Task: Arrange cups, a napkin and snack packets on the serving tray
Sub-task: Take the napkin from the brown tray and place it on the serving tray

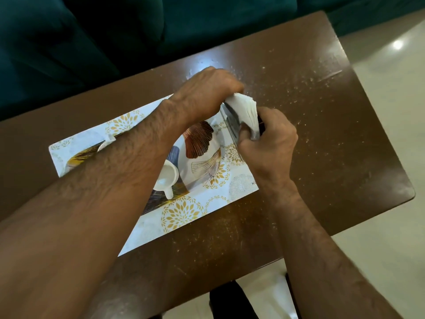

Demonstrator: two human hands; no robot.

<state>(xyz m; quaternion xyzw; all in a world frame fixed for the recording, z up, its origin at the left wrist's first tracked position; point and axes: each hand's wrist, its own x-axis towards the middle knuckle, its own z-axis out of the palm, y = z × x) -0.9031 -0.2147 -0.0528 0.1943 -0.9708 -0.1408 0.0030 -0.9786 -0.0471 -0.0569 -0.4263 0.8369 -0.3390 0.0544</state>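
Observation:
A rectangular serving tray [184, 212] with gold flower and fan-leaf prints lies on the brown table. One white cup [166, 177] stands on the tray, its handle toward me. A second white cup [106, 143] shows only a sliver of rim behind my left forearm. Over the tray's far right corner, my left hand [207, 93] and my right hand [269, 139] both grip a white napkin [246, 111], which is bunched and stretched between them. Something dark and flat sits partly under the napkin, and I cannot tell what it is. No snack packets are in view.
The brown wooden table [322, 134] is scratched and speckled with pale flecks. A dark teal sofa [115, 31] runs along its far side. Pale tiled floor [391, 65] lies to the right, and a dark shape sits below the table's near edge.

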